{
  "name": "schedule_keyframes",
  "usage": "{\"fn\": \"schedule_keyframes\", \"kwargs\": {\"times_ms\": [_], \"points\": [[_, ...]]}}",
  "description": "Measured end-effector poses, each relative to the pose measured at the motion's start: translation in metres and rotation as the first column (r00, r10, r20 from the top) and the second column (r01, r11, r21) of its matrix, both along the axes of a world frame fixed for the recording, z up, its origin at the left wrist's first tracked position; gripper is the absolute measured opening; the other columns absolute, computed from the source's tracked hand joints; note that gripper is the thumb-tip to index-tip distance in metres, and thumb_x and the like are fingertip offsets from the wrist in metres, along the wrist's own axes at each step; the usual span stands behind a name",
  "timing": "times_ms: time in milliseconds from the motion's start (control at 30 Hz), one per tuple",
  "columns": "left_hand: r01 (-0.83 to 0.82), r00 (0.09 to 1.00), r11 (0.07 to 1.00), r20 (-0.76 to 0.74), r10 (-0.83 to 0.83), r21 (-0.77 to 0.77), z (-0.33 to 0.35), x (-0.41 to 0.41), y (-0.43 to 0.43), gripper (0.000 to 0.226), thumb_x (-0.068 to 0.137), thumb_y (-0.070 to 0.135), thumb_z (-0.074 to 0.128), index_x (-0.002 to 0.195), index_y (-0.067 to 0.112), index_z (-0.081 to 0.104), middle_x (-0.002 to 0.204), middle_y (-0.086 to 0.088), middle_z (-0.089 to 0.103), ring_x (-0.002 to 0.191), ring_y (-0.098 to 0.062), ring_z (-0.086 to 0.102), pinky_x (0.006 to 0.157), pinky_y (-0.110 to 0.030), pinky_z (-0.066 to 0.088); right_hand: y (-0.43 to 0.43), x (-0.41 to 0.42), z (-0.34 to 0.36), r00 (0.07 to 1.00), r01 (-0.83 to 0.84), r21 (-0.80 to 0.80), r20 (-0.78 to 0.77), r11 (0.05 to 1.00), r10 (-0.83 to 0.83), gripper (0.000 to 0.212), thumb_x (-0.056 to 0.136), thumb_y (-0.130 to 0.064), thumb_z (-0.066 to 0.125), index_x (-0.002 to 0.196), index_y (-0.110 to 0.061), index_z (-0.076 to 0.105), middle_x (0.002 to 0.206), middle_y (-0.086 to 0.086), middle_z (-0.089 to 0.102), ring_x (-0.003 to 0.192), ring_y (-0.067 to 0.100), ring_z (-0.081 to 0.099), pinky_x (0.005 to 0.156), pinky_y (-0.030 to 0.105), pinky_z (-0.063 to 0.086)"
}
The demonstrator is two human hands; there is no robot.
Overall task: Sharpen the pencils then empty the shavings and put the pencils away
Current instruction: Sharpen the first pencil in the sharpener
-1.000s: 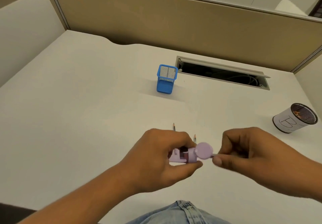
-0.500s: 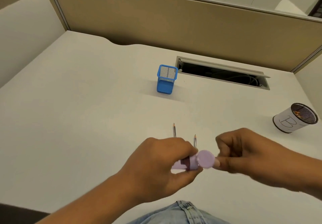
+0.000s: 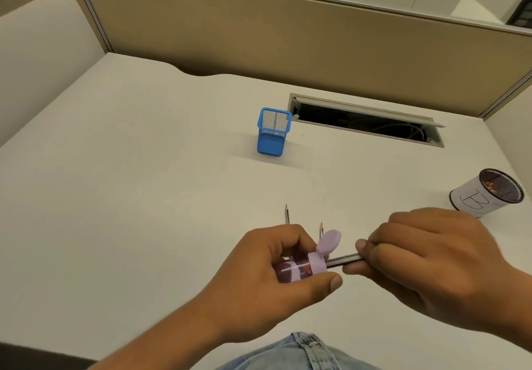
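Drawn rightward, right hand [image 3: 431,257] pinches pencil [image 3: 345,260] in sharpener [image 3: 302,267] gripped by left hand [image 3: 259,277] above bare desk [image 3: 129,197].

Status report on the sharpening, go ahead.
Left hand grips purple sharpener. Right hand holds pencil in it. Two pencils on desk. Nothing obstructing.

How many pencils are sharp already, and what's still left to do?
Two pencils lying on the desk already show sharp tips. A third pencil is in the purple sharpener, held by the left hand and right hand. Still left: emptying shavings, then putting pencils away; the blue holder looks empty.
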State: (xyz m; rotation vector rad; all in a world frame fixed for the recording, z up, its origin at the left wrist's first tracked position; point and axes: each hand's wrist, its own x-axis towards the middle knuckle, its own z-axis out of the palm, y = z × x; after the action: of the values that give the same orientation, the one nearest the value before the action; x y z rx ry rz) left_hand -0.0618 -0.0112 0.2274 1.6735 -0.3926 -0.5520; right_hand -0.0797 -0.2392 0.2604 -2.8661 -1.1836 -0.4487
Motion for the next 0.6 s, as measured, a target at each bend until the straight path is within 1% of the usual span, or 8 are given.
{"fn": "schedule_keyframes", "kwargs": {"times_ms": [67,100,133,200,267,300,433,600], "points": [[-0.02,0.951,0.993,0.307,-0.016,0.113,-0.008,0.001,0.004,0.019,0.078,0.032,0.079,0.072,0.031,0.061,0.061,0.016,0.056,0.049,-0.002,0.047,0.051,-0.007,0.032,0.008,-0.001,-0.001,0.96,0.138,0.045,-0.251,0.989,-0.122,0.037,0.094,-0.047,0.056,0.065,-0.023,0.057,0.051,-0.007,0.048,0.042,0.02,0.039,0.036,0.028,0.033],[-0.02,0.877,0.982,0.475,-0.073,0.189,-0.012,0.002,0.006,0.014,0.08,0.034,0.077,0.078,0.03,0.064,0.066,0.015,0.059,0.053,-0.004,0.045,0.052,-0.006,0.031,0.012,0.0,0.0,0.846,0.296,0.099,-0.488,0.95,-0.213,0.042,0.091,-0.055,0.056,0.064,-0.024,0.051,0.048,-0.008,0.043,0.042,0.014,0.034,0.038,0.025,0.03],[-0.01,0.787,0.964,0.597,-0.155,0.264,-0.016,0.005,0.008,0.012,0.082,0.035,0.075,0.085,0.027,0.066,0.072,0.013,0.062,0.058,-0.004,0.048,0.053,-0.008,0.034,0.017,0.001,0.001,0.634,0.477,0.156,-0.743,0.865,-0.216,0.045,0.084,-0.06,0.06,0.062,-0.023,0.049,0.046,-0.009,0.042,0.043,0.012,0.031,0.041,0.021,0.027],[0.031,0.678,0.941,0.685,-0.267,0.337,-0.026,0.007,0.009,0.015,0.086,0.036,0.071,0.094,0.024,0.065,0.081,0.01,0.068,0.063,-0.008,0.055,0.052,-0.019,0.045,0.019,0.003,-0.002,0.208,0.714,0.105,-0.976,0.692,-0.067,0.043,0.069,-0.057,0.069,0.059,-0.019,0.051,0.046,-0.008,0.042,0.045,0.011,0.027,0.044,0.019,0.024],[0.057,0.683,0.939,0.673,-0.284,0.338,-0.031,0.006,0.009,0.016,0.086,0.036,0.071,0.095,0.025,0.064,0.083,0.01,0.069,0.065,-0.01,0.057,0.053,-0.023,0.047,0.019,0.001,-0.005,0.087,0.716,0.013,-0.994,0.698,-0.07,0.041,0.064,-0.058,0.067,0.062,-0.018,0.056,0.048,-0.006,0.045,0.045,0.012,0.029,0.045,0.019,0.025],[0.067,0.712,0.941,0.645,-0.278,0.332,-0.032,0.006,0.008,0.017,0.085,0.038,0.071,0.095,0.027,0.064,0.082,0.011,0.068,0.065,-0.008,0.056,0.053,-0.02,0.046,0.018,0.0,-0.007,0.127,0.685,0.002,-0.985,0.729,-0.116,0.044,0.066,-0.061,0.064,0.065,-0.018,0.057,0.049,-0.007,0.046,0.046,0.011,0.031,0.047,0.02,0.027],[0.018,0.864,0.958,0.478,-0.159,0.286,-0.036,0.002,0.007,0.019,0.081,0.045,0.073,0.091,0.031,0.065,0.073,0.02,0.06,0.06,-0.003,0.048,0.054,-0.007,0.03,0.016,-0.006,-0.008,0.497,0.553,0.036,-0.816,0.832,-0.295,0.036,0.083,-0.063,0.057,0.076,-0.027,0.057,0.064,-0.016,0.059,0.054,0.008,0.047,0.052,0.017,0.035],[-0.032,0.96,0.984,0.28,-0.019,0.177,-0.031,0.004,0.009,0.02,0.075,0.035,0.081,0.075,0.033,0.062,0.06,0.023,0.057,0.049,-0.003,0.047,0.05,-0.005,0.031,0.018,-0.004,-0.002,0.661,0.439,-0.016,-0.671,0.898,-0.335,0.019,0.087,-0.058,0.055,0.086,-0.038,0.058,0.082,-0.037,0.057,0.078,-0.005,0.053,0.054,0.016,0.033]]}}
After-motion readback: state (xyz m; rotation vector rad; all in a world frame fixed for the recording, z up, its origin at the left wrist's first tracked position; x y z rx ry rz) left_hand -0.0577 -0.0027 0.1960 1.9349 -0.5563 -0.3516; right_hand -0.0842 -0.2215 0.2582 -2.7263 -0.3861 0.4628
